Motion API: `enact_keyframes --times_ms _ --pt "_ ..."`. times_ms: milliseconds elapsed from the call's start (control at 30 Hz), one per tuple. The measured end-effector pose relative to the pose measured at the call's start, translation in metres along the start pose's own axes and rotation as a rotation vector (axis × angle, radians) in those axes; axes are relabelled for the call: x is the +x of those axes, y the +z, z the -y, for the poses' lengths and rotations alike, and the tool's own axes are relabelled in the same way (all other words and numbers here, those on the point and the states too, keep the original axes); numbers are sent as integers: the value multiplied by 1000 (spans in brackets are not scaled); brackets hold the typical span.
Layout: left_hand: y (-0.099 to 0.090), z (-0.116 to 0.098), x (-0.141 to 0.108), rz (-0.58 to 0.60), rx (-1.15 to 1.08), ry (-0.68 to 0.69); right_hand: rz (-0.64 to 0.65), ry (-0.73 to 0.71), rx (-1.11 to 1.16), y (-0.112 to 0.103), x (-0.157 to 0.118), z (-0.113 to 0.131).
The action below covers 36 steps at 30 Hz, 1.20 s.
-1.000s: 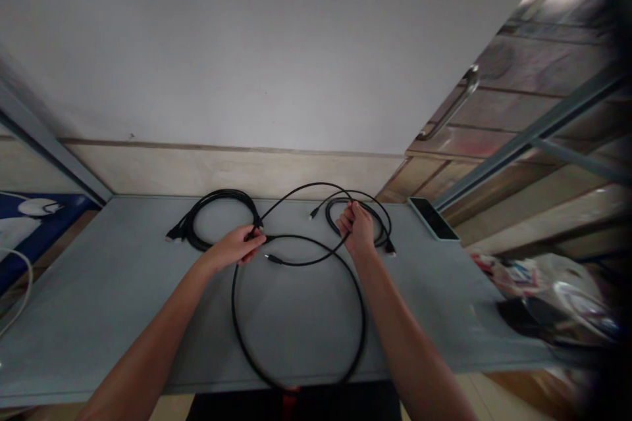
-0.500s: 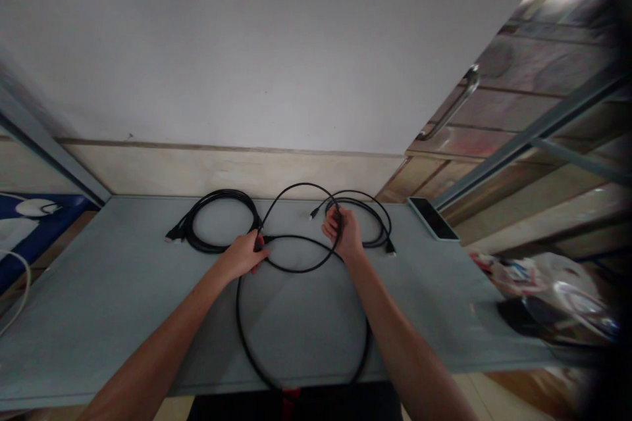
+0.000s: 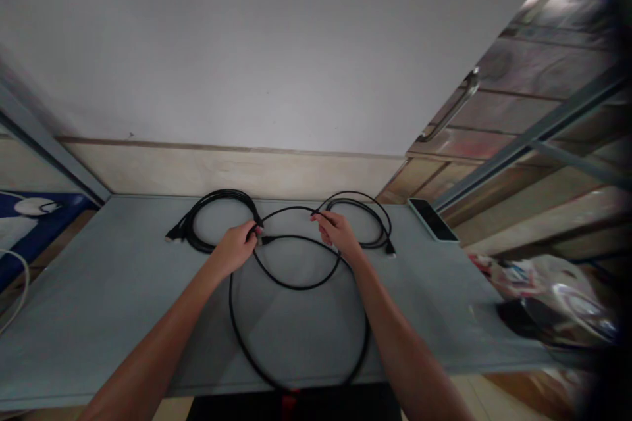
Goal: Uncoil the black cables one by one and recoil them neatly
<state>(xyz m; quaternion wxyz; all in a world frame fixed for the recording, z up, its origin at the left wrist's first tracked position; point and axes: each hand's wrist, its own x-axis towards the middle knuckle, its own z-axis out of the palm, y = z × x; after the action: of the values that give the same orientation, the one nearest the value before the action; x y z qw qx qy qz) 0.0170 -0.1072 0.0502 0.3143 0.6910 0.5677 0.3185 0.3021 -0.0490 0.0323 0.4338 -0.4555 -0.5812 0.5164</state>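
A black cable (image 3: 299, 288) forms a loop between my hands, and a larger loop of it hangs over the table's front edge. My left hand (image 3: 237, 247) is closed on the cable at the loop's left side, next to a coiled black cable (image 3: 220, 193). At the loop's upper right, my right hand (image 3: 336, 231) pinches the cable. A cable plug (image 3: 266, 239) lies just right of my left fingers. Behind my right hand rests a smaller coiled cable (image 3: 388, 217) with its plugs showing.
The grey table (image 3: 123, 302) stands against a wall. A phone (image 3: 432, 220) lies at its back right. Plastic bags (image 3: 557, 283) and a dark object are beyond the right edge. Metal posts rise on both sides, and a white cable (image 3: 24, 283) hangs at the left.
My right hand has moved slightly left and now pinches the cable at the loop's top right. The loop has dropped lower and flattened at the top. My left hand shifted a little left.
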Motion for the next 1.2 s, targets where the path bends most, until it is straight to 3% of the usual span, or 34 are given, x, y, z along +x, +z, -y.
enact_keyframes --times_ms 133,300,467,600,700,900,1067,1200 --pt "4 2 4 -76 -244 -117 25 15 48 8 -2 0" --pt "8 3 5 -65 -514 -214 -50 4 160 9 0 -1" --pt "7 1 6 -47 -610 -292 -194 -40 270 6 5 -2" --pt "5 1 6 -28 -623 -283 -211 -38 323 3 6 -2" --pt "4 2 7 -7 -669 -291 -121 5 257 2 3 0" --pt "3 6 9 106 -744 -351 241 135 86 12 -7 2" --pt "5 3 2 100 -329 -180 448 132 -83 35 -16 -4" --pt "17 -5 -7 148 -47 11 517 -127 -263 57 -25 -7"
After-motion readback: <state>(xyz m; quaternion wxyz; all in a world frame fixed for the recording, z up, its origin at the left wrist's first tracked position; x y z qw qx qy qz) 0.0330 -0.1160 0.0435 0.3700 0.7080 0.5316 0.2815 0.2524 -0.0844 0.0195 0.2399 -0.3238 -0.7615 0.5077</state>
